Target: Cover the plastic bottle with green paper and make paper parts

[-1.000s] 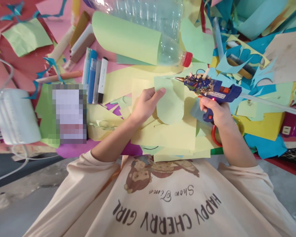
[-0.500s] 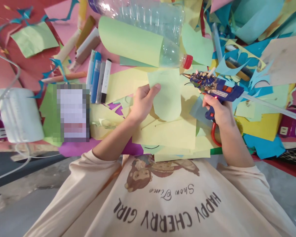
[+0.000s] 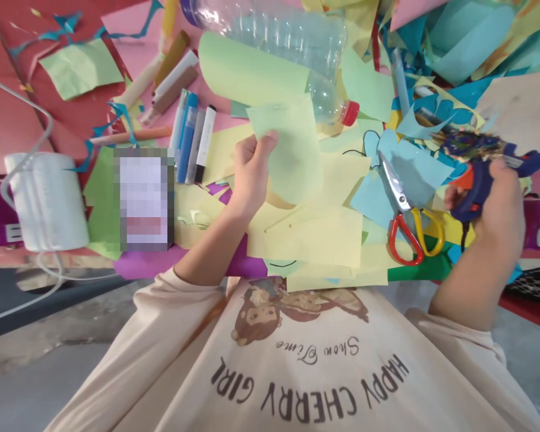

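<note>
Between thumb and fingers, my left hand [image 3: 253, 171] pinches a pale green paper piece [image 3: 292, 156] with a rounded lower end, held over yellow sheets [image 3: 315, 237]. My right hand [image 3: 499, 198], smeared by motion, is wrapped round the handle of a dark blue glue gun [image 3: 470, 186] at the right. Bits of debris cling round the gun's front part. Between the hands lie scissors [image 3: 401, 201] with one red and one yellow handle, their blades on light blue paper [image 3: 389, 159].
A clear plastic bottle [image 3: 292, 36] with a red cap lies behind a curled green sheet [image 3: 252, 72]. Markers [image 3: 189, 135], a phone [image 3: 144, 201] and a white cylindrical object [image 3: 49, 201] with a cable are at the left. Paper scraps crowd the back right.
My right hand has swung right with the glue gun, uncovering the scissors. My left hand has lifted and tilted the pale green paper. The view has shifted slightly.
</note>
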`<state>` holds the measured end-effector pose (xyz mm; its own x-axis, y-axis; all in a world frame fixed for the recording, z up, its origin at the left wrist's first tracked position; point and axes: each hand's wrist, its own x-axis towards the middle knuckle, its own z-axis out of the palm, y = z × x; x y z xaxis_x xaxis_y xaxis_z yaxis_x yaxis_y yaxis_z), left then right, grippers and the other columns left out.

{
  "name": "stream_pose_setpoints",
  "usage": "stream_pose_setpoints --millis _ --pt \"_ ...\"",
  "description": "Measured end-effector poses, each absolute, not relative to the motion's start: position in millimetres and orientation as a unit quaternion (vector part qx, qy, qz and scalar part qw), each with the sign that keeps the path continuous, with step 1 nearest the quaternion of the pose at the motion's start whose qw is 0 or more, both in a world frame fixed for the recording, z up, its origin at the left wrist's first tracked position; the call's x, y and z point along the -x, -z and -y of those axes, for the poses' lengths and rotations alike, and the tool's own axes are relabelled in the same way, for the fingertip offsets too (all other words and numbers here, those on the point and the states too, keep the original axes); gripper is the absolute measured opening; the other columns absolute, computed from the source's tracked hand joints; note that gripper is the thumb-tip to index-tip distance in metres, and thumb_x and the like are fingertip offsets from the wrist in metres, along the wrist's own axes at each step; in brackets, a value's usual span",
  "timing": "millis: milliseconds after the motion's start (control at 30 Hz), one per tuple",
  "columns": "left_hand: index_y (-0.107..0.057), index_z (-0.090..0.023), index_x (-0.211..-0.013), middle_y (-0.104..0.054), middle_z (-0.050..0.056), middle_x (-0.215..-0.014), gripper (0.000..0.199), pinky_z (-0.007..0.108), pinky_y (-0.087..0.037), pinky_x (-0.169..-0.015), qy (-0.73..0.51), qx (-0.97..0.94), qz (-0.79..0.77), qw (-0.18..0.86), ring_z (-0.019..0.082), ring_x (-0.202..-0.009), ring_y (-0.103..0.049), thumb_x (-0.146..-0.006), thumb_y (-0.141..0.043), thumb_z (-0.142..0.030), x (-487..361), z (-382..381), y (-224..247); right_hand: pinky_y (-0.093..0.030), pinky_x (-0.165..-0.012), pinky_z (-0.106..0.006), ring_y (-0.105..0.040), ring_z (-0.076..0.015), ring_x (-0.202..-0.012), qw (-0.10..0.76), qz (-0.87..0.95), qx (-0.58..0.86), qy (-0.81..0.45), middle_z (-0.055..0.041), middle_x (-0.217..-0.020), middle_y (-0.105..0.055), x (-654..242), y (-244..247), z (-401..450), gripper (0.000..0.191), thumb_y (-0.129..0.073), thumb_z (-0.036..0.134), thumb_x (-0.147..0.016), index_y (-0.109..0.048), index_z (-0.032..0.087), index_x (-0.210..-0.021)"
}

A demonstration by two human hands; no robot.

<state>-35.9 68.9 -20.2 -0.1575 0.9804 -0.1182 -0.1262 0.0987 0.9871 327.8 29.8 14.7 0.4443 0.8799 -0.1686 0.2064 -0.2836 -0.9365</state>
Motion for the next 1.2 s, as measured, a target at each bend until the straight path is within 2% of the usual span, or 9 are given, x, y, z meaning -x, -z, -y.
stream_pose_setpoints --millis 133,300,433,533,700,833,967,1100,1200 --pt "-0.038 -0.019 -0.058 -0.033 -0.004 -0.057 0.039 0.023 -0.034 -0.052 -0.545 -0.4 -0.524 0.518 0.008 -0.053 -0.042 -0.084 -0.06 -0.037 33.2 -65.2 18.5 -0.027 -0.04 -0.037 -0.048 -0.0107 -0.032 0.323 0.268 0.823 -0.382 -0.0096 -0.04 -0.057 -365.4 -22.1 -22.6 0.048 -0.068 0.057 -0.073 -0.064 0.017 -0.046" --pt "-0.038 -0.018 -0.053 -0.032 -0.004 -0.054 0.04 0.021 -0.025 -0.046 -0.559 -0.396 -0.489 0.54 0.004 -0.047 -0.032 -0.082 -0.063 -0.032 29.9 -61.7 18.5 -0.045 -0.053 -0.038 -0.06 -0.0178 -0.044 0.158 0.326 0.906 -0.22 -0.0075 -0.05 -0.062 -367.5 -52.1 -11.9 0.034 -0.064 0.033 -0.082 -0.063 0.018 -0.052" --pt "-0.04 -0.018 -0.052 -0.032 -0.005 -0.05 0.039 0.021 -0.022 -0.044 -0.555 -0.384 -0.505 0.538 0.004 -0.044 -0.032 -0.079 -0.065 -0.033 27.3 -60.1 22.2 -0.041 -0.052 -0.034 -0.05 -0.015 -0.043 0.236 0.485 0.842 -0.008 0.0 -0.049 -0.052 -329.6 -62.3 -4.7 0.02 -0.06 0.022 -0.08 -0.061 0.018 -0.06" --pt "-0.042 -0.018 -0.052 -0.035 -0.005 -0.05 0.038 0.021 -0.023 -0.044 -0.541 -0.379 -0.51 0.55 0.004 -0.042 -0.035 -0.079 -0.065 -0.034 26.8 -60.5 26.0 -0.05 -0.066 -0.037 -0.063 -0.0217 -0.067 0.192 0.64 0.734 -0.122 -0.0057 -0.075 -0.066 -280.4 -54.6 -1.6 0.017 -0.06 0.036 -0.087 -0.067 0.02 -0.086" --pt "-0.051 -0.019 -0.057 -0.048 -0.003 -0.056 0.038 0.023 -0.036 -0.049 -0.507 -0.405 -0.489 0.583 0.01 -0.052 -0.053 -0.081 -0.064 -0.046 26.5 -62.2 30.9 -0.055 -0.077 -0.038 -0.066 -0.023 -0.092 0.101 0.852 0.469 -0.21 -0.0102 -0.101 -0.07 -207.3 -25.1 -0.9 0.019 -0.053 0.025 -0.093 -0.068 0.017 -0.102" --pt "-0.056 -0.019 -0.06 -0.053 -0.003 -0.055 0.038 0.025 -0.042 -0.052 -0.497 -0.413 -0.484 0.59 0.013 -0.058 -0.059 -0.078 -0.065 -0.052 25.1 -62.3 30.0 -0.055 -0.079 -0.036 -0.064 -0.0209 -0.087 0.068 0.895 0.4 -0.183 -0.0095 -0.093 -0.068 -181.9 -5.9 -0.1 0.02 -0.051 0.017 -0.093 -0.071 0.016 -0.094" --pt "-0.056 -0.019 -0.06 -0.055 -0.004 -0.054 0.03 0.025 -0.043 -0.052 -0.508 -0.392 -0.481 0.597 0.01 -0.054 -0.056 -0.075 -0.068 -0.042 25.3 -62.5 28.4 -0.054 -0.078 -0.035 -0.062 -0.0203 -0.086 0.058 0.903 0.391 -0.169 -0.0088 -0.092 -0.068 -183.4 -5.0 0.2 0.026 -0.046 0.013 -0.094 -0.069 0.016 -0.085" --pt "-0.055 -0.019 -0.062 -0.057 -0.004 -0.057 0.024 0.024 -0.046 -0.056 -0.5 -0.393 -0.494 0.593 0.011 -0.058 -0.06 -0.076 -0.063 -0.037 25.5 -62.1 27.8 -0.054 -0.079 -0.035 -0.064 -0.02 -0.091 0.11 0.88 0.389 -0.251 -0.0064 -0.093 -0.068 -210.1 -26.3 -9.5 0.013 -0.053 0.022 -0.093 -0.065 0.019 -0.09" --pt "-0.059 -0.018 -0.068 -0.061 -0.003 -0.062 0.015 0.025 -0.05 -0.062 -0.46 -0.402 -0.503 0.611 0.013 -0.066 -0.065 -0.075 -0.06 -0.032 24.1 -59.2 24.4 -0.053 -0.072 -0.033 -0.064 -0.0155 -0.078 0.179 0.822 0.451 -0.297 -0.0005 -0.086 -0.068 -230.0 -43.2 -24.3 0.004 -0.063 0.022 -0.087 -0.065 0.025 -0.088"
